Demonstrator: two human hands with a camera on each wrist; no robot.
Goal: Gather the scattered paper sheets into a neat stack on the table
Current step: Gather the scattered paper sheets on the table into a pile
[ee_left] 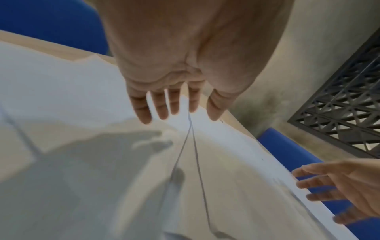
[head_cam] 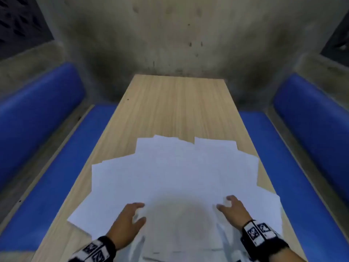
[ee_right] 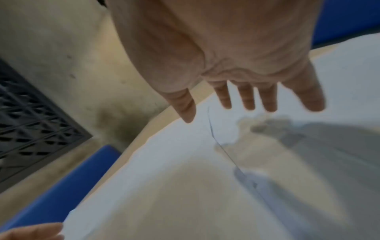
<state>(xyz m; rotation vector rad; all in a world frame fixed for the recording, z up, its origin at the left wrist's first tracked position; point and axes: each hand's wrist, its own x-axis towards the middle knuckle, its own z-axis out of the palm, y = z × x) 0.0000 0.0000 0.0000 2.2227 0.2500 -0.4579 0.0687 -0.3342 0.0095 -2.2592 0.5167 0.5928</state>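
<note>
Several white paper sheets (head_cam: 170, 173) lie fanned out and overlapping across the near half of the wooden table (head_cam: 175, 103). Some corners hang over the left and right table edges. My left hand (head_cam: 132, 214) hovers just above the sheets at the near left, fingers spread and straight in the left wrist view (ee_left: 170, 104), holding nothing. My right hand (head_cam: 229, 206) hovers over the sheets at the near right, fingers also spread and straight (ee_right: 246, 100). Both hands cast shadows on the paper (ee_left: 102, 154) below them.
Blue padded benches run along the left (head_cam: 47, 167) and right (head_cam: 302, 167) sides of the table. A stained concrete wall (head_cam: 170, 44) closes the far end. Dark lattice grilles (ee_left: 339, 113) sit in the wall at both sides. Bare wood shows on the table's far half.
</note>
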